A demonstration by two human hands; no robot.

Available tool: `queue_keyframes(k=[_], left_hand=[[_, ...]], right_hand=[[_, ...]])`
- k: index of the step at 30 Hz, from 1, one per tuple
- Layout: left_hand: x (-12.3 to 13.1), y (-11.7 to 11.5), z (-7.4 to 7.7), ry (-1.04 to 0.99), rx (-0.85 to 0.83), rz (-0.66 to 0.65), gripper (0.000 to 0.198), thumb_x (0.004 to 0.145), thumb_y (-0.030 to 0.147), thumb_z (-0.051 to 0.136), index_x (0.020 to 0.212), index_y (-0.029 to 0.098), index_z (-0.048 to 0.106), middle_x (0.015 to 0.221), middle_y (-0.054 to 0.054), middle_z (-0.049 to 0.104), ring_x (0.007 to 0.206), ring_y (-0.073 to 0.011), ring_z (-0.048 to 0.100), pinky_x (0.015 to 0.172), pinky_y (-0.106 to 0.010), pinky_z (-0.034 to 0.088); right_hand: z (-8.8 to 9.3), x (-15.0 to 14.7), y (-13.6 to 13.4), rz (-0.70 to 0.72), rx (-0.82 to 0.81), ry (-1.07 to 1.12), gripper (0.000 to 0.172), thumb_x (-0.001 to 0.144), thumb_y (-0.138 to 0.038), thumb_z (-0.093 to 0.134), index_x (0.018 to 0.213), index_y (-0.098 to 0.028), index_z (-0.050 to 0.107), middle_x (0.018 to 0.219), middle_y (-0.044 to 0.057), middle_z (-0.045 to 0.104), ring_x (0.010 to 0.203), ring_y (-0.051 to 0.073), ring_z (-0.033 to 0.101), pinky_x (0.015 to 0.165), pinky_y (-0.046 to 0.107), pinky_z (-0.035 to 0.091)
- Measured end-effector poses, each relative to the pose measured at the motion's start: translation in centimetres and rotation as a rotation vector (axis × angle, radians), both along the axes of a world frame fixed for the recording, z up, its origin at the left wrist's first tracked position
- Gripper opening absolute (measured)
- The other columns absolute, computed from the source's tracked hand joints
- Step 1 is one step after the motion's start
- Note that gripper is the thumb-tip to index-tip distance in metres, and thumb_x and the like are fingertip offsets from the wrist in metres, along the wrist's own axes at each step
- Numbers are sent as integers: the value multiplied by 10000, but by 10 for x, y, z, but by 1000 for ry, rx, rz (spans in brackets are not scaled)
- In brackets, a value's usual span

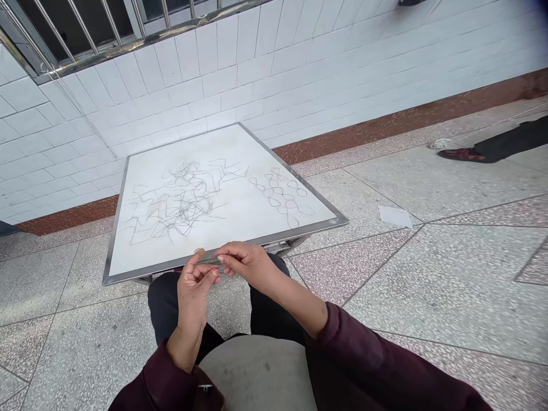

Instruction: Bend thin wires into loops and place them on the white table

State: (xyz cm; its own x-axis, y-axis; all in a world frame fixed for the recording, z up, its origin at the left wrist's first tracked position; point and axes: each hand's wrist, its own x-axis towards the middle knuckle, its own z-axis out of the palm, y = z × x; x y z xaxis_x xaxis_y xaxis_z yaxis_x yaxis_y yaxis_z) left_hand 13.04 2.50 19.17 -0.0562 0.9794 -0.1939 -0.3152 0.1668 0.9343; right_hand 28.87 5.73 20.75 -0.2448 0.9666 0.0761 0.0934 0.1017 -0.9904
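My left hand (194, 291) is in front of the table's near edge, thumb and forefinger pinched on a thin wire (218, 267) that is barely visible. Close beside it, my right hand (250, 264) also pinches the wire, its fingertips almost touching the left ones. On the white tabletop (240, 211) beyond, a loose tangle of thin bent wires (188, 208) lies on the left. Several wires shaped into rounded loops (274, 191) lie in rows on the right. The exact shape of the wire between my fingers is too fine to tell.
The metal-edged table (338, 220) stands near a white tiled wall (257, 85) with a barred window (94, 28). A person's shoe (460, 155) and trouser leg show at the right. A white paper (394, 216) lies on the speckled floor (449, 274). My knees are under the table's front.
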Motion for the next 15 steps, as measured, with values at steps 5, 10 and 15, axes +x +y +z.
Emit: queue_keyframes(k=[5,10,15], left_hand=[[-1,0,3,-60,-21,-30,650,724,281,823,1305,190,546,738,33,692,644,-105,619,712,-262,485],[0,0,5,-30,-30,-94,637,709,283,829,1284,200,570,682,32,684,602,-113,600,659,-263,465],[3,-1,10,-78,-72,-102,691,671,271,848,1289,203,547,672,27,703,624,-145,657,669,-280,474]], right_hand=[[-6,8,5,271,-282,300,310,882,-428,666,1048,-169,704,759,22,710,684,128,674,631,243,543],[-25,15,16,437,-306,500,490,830,-452,740,1258,-230,652,1250,97,654,660,53,580,562,166,466],[-39,7,19,598,-297,626,542,869,-529,673,1304,-210,627,1125,101,694,632,73,585,539,182,438]])
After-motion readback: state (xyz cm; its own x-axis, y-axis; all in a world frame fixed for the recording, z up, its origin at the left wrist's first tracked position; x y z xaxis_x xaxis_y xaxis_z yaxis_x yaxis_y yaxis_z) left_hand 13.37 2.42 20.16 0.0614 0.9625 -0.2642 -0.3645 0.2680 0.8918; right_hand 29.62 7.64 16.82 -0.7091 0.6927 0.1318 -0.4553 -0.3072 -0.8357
